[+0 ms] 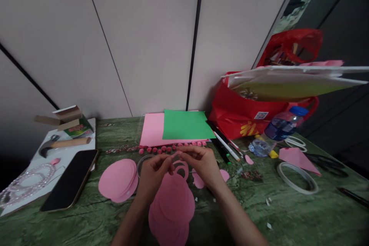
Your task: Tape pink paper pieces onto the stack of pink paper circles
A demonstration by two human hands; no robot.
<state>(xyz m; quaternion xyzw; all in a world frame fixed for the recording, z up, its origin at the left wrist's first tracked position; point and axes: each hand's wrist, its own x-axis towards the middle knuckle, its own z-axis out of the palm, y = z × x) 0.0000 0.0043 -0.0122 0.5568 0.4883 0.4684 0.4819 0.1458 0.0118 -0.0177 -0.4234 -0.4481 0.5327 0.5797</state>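
Note:
A small pink paper strip [176, 154] is pinched between my left hand [155, 171] and my right hand [203, 163], both closed at the fingertips. Its exact shape is partly hidden by the fingers. Just below lie pink paper rings [184, 167], and nearer to me a spread stack of round pink paper pieces [174, 207]. Beyond my fingers runs a row of small pink rolled paper pieces [163, 148]. Another stack of pink paper discs [117, 178] rests left of my left hand. Pink cut pieces [198, 180] lie partly behind my right wrist.
Green paper [186, 125] and pink sheets [151, 127] lie against the wall. At left are a phone [72, 178], a hammer [67, 143] and an opened box [76, 127]. At right stand a red bag [233, 111] and a bottle [276, 132], near a tape roll [298, 178] and black scissors [327, 163].

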